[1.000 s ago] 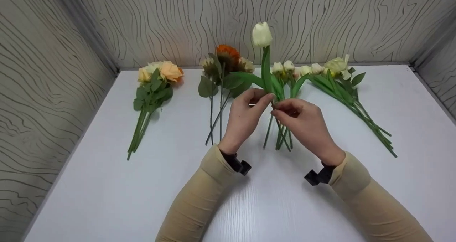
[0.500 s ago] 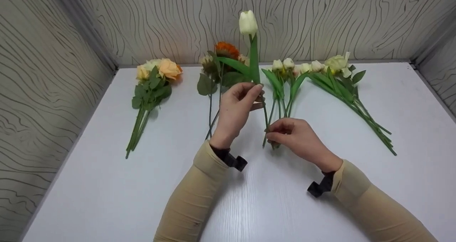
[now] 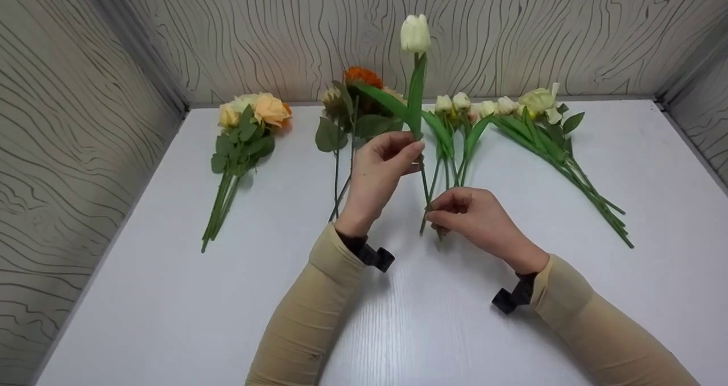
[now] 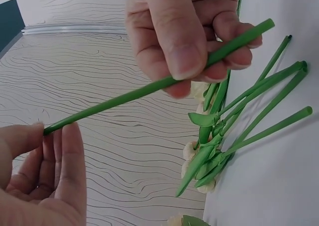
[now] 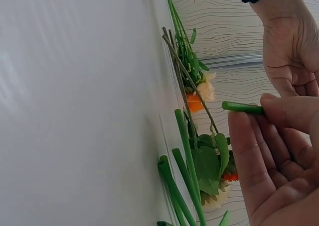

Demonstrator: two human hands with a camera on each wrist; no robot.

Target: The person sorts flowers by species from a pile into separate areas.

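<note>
A single white tulip [image 3: 415, 34] with green leaves stands nearly upright in the head view, held above the table. My left hand [image 3: 380, 173] pinches its stem just under the leaves. Lower down, my right hand [image 3: 475, 218] pinches the same stem near its bottom end. In the left wrist view the green stem [image 4: 119, 97] runs slantwise between both hands. The cut end of the stem [image 5: 241, 107] pokes out past the right thumb and fingers in the right wrist view. Behind the right hand lie several other tulips [image 3: 445, 138], their lower stems partly hidden by it.
On the white table [image 3: 170, 295], a bunch of peach roses [image 3: 270, 112] lies at the left. Flowers with an orange bloom [image 3: 364, 78] lie behind the left hand. At the right rests a bunch of pale flowers [image 3: 537, 102] with long stems. A patterned wall [image 3: 273, 33] stands behind.
The tulip has risen, swung left, then come back right to nearly upright. My right hand has slid down the stem toward its end; my left hand still holds it under the leaves.
</note>
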